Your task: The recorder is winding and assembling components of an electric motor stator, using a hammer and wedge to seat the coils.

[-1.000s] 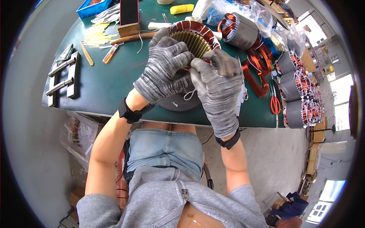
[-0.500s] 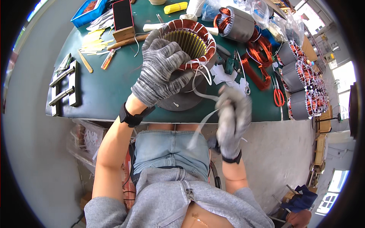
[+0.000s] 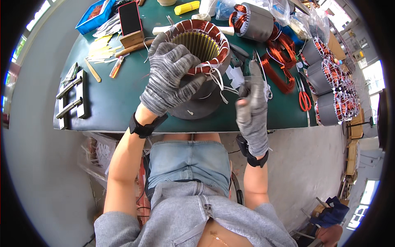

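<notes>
A motor stator (image 3: pixel 224 51), its copper windings laced with white cord, stands upright on a dark round base (image 3: pixel 191 110). My left hand (image 3: pixel 168 78), in a grey knitted glove, is closed round the near left of its rim, the fingers over the winding edge. Beside the thumb, white lacing cord (image 3: pixel 222 88) hangs loose from the front of the winding. My right hand (image 3: pixel 254 117), gloved too, is apart from the stator on its right, with fingers stretched away from me and partly blurred. A dark shape lies between its thumb and fingers; I cannot make out what it is.
Red-handled scissors (image 3: pixel 304 101), loose copper coils (image 3: pixel 282 82) and a second stator (image 3: pixel 257 24) lie right. Several finished stators (image 3: pixel 329 107) line the right edge. At left are a metal frame (image 3: pixel 72 101), a box cutter (image 3: pixel 117 67), yellow strips (image 3: pixel 101 47) and a phone (image 3: pixel 130 18).
My right hand has let go of the white cord and moved forward, its fingers stretching out. The cord now hangs down by the stator. My left hand keeps its grip.
</notes>
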{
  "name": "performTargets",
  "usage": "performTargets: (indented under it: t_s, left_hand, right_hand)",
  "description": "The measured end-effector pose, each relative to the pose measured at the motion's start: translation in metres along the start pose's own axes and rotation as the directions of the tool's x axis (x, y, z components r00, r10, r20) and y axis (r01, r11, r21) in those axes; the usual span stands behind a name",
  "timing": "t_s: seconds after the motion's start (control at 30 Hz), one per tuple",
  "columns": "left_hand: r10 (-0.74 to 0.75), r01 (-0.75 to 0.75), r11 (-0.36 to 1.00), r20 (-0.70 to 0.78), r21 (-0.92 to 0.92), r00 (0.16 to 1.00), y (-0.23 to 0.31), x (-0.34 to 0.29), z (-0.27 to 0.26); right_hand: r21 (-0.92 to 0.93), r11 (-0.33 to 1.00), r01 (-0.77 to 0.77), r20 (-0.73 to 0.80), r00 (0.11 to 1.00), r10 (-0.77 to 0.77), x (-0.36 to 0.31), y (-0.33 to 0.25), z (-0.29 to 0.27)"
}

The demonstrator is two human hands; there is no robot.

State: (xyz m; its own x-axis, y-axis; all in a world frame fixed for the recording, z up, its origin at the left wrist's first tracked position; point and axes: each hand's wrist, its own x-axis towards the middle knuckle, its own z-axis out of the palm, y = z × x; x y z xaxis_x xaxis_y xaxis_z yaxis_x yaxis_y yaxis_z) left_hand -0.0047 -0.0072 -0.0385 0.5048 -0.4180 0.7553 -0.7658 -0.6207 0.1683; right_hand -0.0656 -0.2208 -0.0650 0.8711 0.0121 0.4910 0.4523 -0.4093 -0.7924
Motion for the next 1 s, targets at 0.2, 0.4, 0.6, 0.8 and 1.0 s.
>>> performTargets:
  t_s: [0.2,0.4,0.6,0.8,1.0]
  left_hand:
    - [0.004,-0.004,1.000,-0.012,0.004,1.000,-0.004,-0.001,0.002]
    - [0.018,-0.019,0.999,-0.012,-0.031,1.000,-0.002,0.002,0.005]
    - [0.030,-0.031,0.999,-0.042,-0.009,0.999,0.000,0.001,0.003]
    - [-0.032,0.032,0.999,0.068,-0.007,0.997,0.003,0.002,-0.006]
    - [0.064,-0.055,0.992,0.076,-0.112,0.995,-0.006,0.002,0.004]
  right_hand:
    - [-0.228,0.920,0.320,0.162,0.944,-0.288,0.022,-0.021,0.028]
    - [0.722,0.692,0.007,-0.147,0.979,0.144,-0.002,-0.011,-0.019]
    - [0.977,0.195,-0.091,-0.053,0.776,0.629,-0.203,0.109,-0.126]
    - [0.868,0.495,-0.046,-0.493,-0.198,0.847,-0.252,0.149,-0.193]
    - [0.135,0.796,-0.590,-0.678,0.531,0.508,-0.188,0.163,-0.168]
